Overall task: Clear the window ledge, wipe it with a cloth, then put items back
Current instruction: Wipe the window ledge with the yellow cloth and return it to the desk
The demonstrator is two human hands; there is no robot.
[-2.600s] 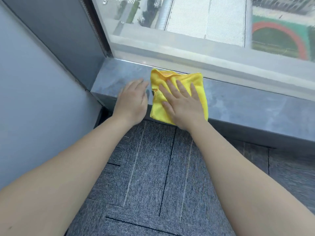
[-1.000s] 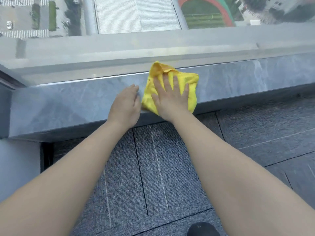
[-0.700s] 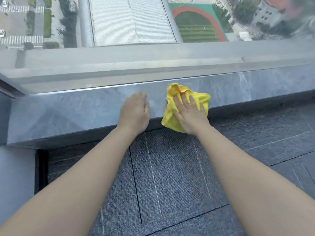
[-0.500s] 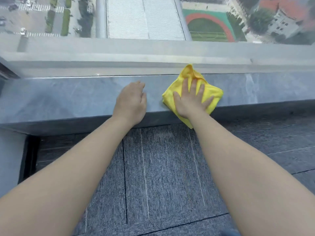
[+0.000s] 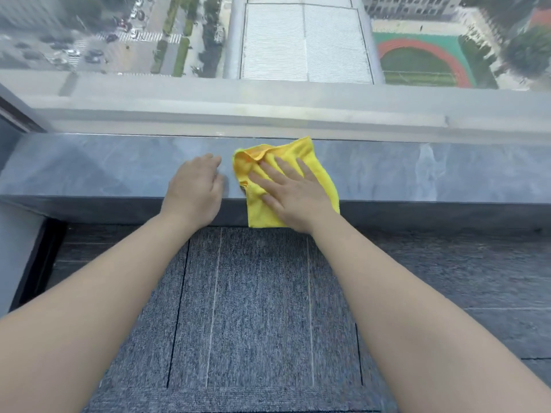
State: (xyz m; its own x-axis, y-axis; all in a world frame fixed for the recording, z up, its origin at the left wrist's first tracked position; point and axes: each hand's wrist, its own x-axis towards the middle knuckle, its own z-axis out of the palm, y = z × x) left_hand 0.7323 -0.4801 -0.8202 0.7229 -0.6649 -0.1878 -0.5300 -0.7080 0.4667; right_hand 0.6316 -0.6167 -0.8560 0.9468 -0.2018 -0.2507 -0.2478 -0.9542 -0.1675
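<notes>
A yellow cloth (image 5: 302, 155) lies on the grey stone window ledge (image 5: 98, 171), its near corner hanging over the front edge. My right hand (image 5: 290, 193) presses flat on the cloth with fingers spread. My left hand (image 5: 195, 190) rests palm down on the bare ledge just left of the cloth, fingers loosely curled, holding nothing. No other items stand on the visible ledge.
The window glass (image 5: 298, 40) rises right behind the ledge, with its frame (image 5: 18, 114) at the far left. Grey carpet tiles (image 5: 253, 308) cover the floor below. A grey wall panel (image 5: 15, 248) stands at the left.
My right hand has slid the cloth rightwards along the ledge from the left corner, with back-and-forth strokes. My left hand has followed along the ledge beside it.
</notes>
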